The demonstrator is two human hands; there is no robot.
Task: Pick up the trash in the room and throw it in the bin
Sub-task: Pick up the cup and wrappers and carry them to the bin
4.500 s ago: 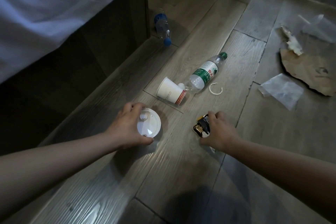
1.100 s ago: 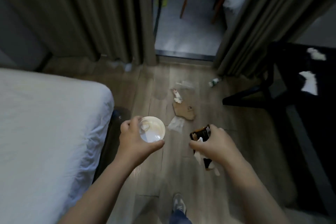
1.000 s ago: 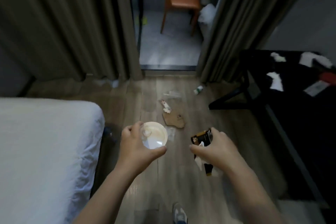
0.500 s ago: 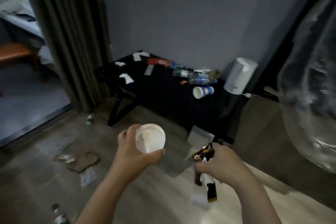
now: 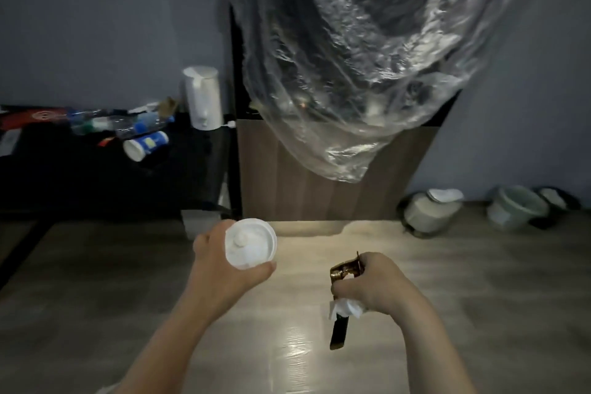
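— Wooden floor (image 5: 128, 281) below. What does the left hand (image 5: 220, 269) have?
— Its fingers wrap a white-lidded cup (image 5: 251, 245), held upright.
— And the right hand (image 5: 374, 285)?
— Curled round a dark wrapper (image 5: 344, 270) and a crumpled tissue (image 5: 347, 309), above the floor.

Left arm: the bare left forearm (image 5: 166, 339) comes in from the bottom edge, left of centre, and slants up and to the right to the wrist.
Left hand: the left hand (image 5: 220, 265) is held out in front, its fingers curled round the rim of a round white plastic cup lid (image 5: 251, 243), with the thumb lying along the lid's lower edge.
Right arm: the bare right forearm (image 5: 431, 349) comes in from the bottom right and slants up and to the left.
Right hand: the right hand (image 5: 374, 285) is a knuckles-up fist gripping a crumpled black-and-gold foil wrapper (image 5: 344, 271) and a wad of white tissue paper (image 5: 345, 309).
Spacing: the hands are apart, the left one a little higher.
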